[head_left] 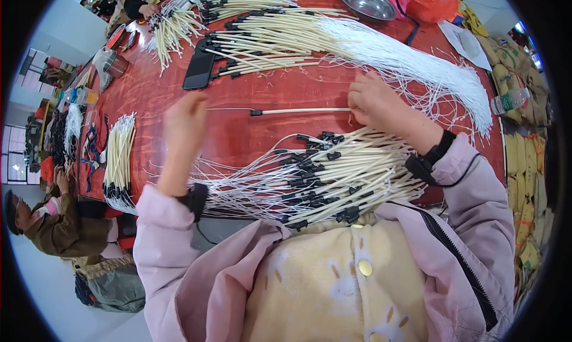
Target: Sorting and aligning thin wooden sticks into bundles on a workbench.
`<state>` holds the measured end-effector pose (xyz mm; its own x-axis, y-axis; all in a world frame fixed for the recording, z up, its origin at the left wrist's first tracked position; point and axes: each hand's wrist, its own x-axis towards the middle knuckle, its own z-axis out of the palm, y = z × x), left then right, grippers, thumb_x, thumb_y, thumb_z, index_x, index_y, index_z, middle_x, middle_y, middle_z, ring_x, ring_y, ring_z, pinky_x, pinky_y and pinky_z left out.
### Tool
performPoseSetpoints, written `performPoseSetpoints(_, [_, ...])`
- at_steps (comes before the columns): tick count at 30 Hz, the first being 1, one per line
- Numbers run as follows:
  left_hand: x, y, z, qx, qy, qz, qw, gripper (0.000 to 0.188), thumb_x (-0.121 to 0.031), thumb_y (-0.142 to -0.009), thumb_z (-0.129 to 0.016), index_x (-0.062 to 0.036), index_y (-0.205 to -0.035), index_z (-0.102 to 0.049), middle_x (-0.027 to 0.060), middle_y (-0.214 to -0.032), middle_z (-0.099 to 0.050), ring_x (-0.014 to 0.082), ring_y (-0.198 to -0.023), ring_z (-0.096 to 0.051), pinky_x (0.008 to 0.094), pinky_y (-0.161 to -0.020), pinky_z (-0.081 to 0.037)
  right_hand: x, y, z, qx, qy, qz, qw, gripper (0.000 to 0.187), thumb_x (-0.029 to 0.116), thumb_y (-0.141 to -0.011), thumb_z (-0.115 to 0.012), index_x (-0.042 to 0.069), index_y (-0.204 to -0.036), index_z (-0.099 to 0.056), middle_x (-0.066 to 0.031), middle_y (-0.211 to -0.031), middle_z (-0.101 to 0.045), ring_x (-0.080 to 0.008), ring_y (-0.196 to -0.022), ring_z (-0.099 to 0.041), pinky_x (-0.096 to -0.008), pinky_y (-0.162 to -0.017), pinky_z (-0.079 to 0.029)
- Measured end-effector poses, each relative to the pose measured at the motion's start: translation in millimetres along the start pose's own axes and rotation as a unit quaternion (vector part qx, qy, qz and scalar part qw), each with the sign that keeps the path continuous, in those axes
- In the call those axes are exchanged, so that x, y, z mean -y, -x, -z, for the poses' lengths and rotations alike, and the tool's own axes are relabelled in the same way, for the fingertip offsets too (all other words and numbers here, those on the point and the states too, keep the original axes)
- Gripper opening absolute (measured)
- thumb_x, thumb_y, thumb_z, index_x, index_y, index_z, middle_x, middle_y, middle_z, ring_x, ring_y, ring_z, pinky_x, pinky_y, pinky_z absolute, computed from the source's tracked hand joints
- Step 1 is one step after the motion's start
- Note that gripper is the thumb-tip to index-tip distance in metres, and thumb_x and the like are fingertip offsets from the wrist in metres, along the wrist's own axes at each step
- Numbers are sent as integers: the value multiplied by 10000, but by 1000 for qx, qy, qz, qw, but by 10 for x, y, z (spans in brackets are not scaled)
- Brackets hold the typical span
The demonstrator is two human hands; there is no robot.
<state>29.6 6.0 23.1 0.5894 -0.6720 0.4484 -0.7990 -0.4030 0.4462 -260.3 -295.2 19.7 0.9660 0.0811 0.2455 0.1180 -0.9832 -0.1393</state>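
Observation:
A thin cream-coloured stick [301,111] with a black clip-like piece at its left end lies level in front of me, just over the red table. My right hand [375,102] pinches the stick's right end; the fingertips partly hide it. From the black piece a thin white string [229,109] runs taut leftward to my left hand [186,121], whose fingers are closed on it and slightly blurred. Nearer my body, a pile of similar sticks [351,169] with black pieces spreads on the table. Their white strings [238,184] trail left below my left hand.
Beyond my hands lie a larger bundle of sticks [280,35], its white strings [429,74], and a black phone [199,65]. A metal bowl [368,3] stands far back, a plastic bottle [510,101] right. Another stick bundle [120,154] is left. A co-worker's hand [149,11] appears far left.

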Motion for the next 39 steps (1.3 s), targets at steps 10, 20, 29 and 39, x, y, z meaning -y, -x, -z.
performPoseSetpoints(10, [1012, 987, 1798, 10, -44, 192, 980, 214, -64, -961, -633, 31, -1148, -677, -60, -710, -484, 46, -646, -437, 248, -567, -363, 356, 1101, 906, 78, -129, -93, 984, 163, 18, -708, -728, 81, -769, -590, -33, -823, -579, -251, -891, -558, -392, -854, -418])
performPoseSetpoints(20, [237, 978, 1647, 56, 122, 275, 952, 184, -44, -982, -637, 25, -1147, -681, -82, -773, -488, 10, -690, -434, 188, -612, -336, 537, 1071, 934, -21, -154, -86, 984, 392, 263, -730, -847, 81, -1036, -681, -59, -1095, -642, -275, -1042, -581, -412, -918, -431])
performPoseSetpoints(29, [-251, 815, 1891, -3, 175, 212, 961, 211, -92, -999, -641, 19, -1177, -670, -55, -807, -573, 23, -690, -487, 178, -637, -371, 897, 406, 467, -22, -145, 4, 989, 330, 267, -737, -825, 79, -982, -709, -50, -1067, -645, -260, -1019, -583, -410, -905, -430])
performPoseSetpoints(39, [202, 903, 2292, -137, 184, 233, 945, 208, -76, -1000, -639, 17, -1184, -664, -19, -916, -650, 33, -676, -497, 178, -620, -390, 787, 265, 581, 7, -94, 101, 990, 151, 169, -755, -792, 57, -786, -695, -7, -923, -686, -226, -941, -575, -408, -845, -421])
